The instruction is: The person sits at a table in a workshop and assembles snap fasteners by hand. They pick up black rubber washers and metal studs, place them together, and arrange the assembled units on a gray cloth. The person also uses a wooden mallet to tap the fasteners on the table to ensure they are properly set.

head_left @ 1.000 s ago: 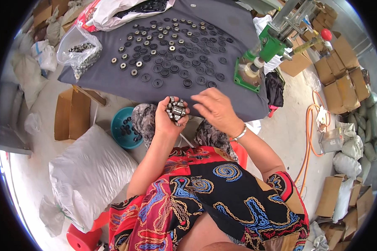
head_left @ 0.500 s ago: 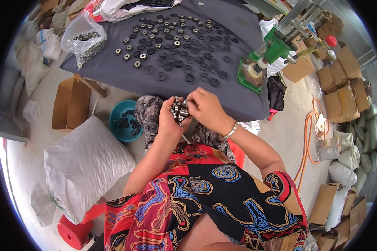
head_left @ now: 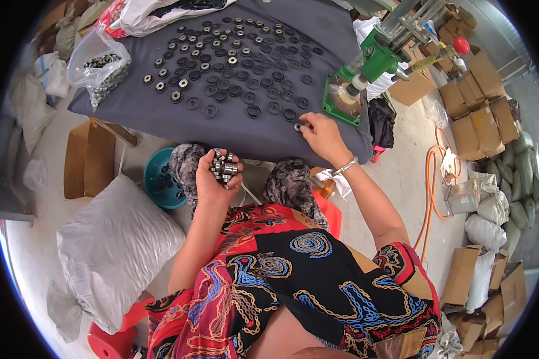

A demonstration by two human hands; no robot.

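My left hand [head_left: 209, 185], held over my lap, cups a pile of shiny metal bearings [head_left: 226, 168]. At the front right of the table my right hand [head_left: 324, 137] pinches a single bearing [head_left: 297, 127] between thumb and fingertips. That bearing is just below a black plastic wheel [head_left: 289, 114], close to the cloth; whether it touches the cloth I cannot tell. Many similar black wheels [head_left: 253, 111] lie spread over the grey cloth [head_left: 161, 125]. Those toward the left and back have metal bearings in their centres, such as one wheel [head_left: 176, 96].
A green hand press [head_left: 343, 99] with a red-knobbed lever stands at the table's right end. On the left end is a clear bag [head_left: 105, 72] of small parts. Below it are a teal basin [head_left: 156, 196] with black pieces, a cardboard box [head_left: 88, 158] and a white sack [head_left: 117, 245].
My right hand has left the pile in my left hand and moved right and forward to the table with one bearing. My left hand now appears lower and further left, still holding its pile.
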